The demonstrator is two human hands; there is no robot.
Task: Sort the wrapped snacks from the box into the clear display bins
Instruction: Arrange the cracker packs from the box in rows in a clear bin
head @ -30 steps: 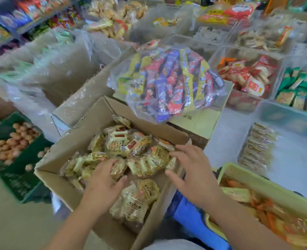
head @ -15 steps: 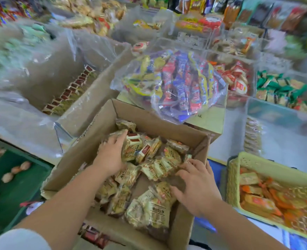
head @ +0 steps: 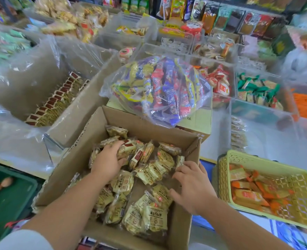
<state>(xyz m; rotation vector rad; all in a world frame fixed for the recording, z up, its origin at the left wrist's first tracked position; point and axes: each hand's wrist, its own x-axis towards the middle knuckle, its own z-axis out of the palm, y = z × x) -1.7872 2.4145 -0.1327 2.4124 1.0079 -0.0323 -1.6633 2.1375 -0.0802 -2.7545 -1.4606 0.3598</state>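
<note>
Wrapped snacks in pale yellow packs sat piled in the open cardboard box, near the clear display bins. Left hand was at the back of the pile, grip clamped round a bunch of packs. Right hand lay on packs by the box's right wall, fingers bent, thumb spread. Couldn't tell if its grip had anything. 1 clear bag of mixed bars sat just behind the box, and 1 yellow basket to its right.

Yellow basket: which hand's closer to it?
Right. The right hand is by the cardboard box's right side, just left of the yellow basket; the left hand is farther left, on snacks.
</note>
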